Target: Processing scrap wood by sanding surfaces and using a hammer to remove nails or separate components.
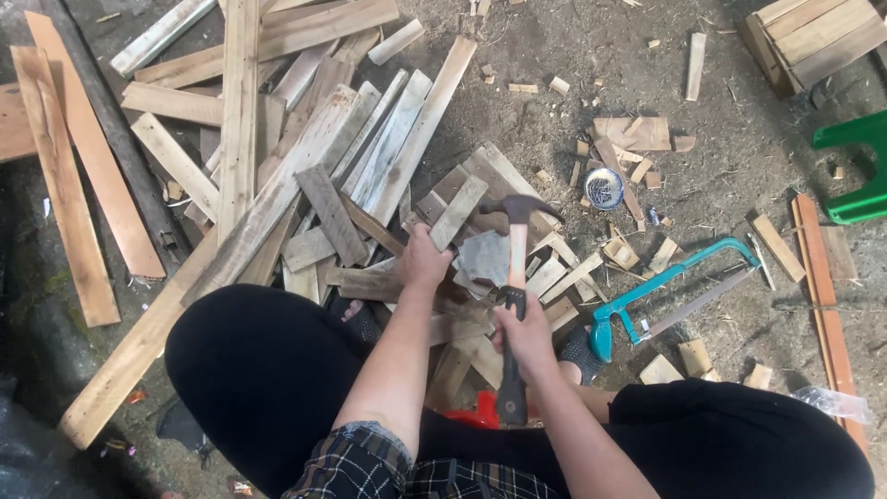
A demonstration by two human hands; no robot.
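Note:
I sit over a heap of wooden slats on the ground, my knees in black trousers at the bottom of the view. My right hand grips the black handle of a claw hammer, whose dark head is raised over the pile. My left hand holds the lower end of a short pale wooden slat that points up and to the right. A flat grey wooden piece lies between my hands, just under the hammer shaft.
A teal-framed hacksaw lies on the dirt to the right. A small round tin of nails sits among offcuts. A green plastic stool, a wooden crate and an orange batten are at right. Long planks lie at left.

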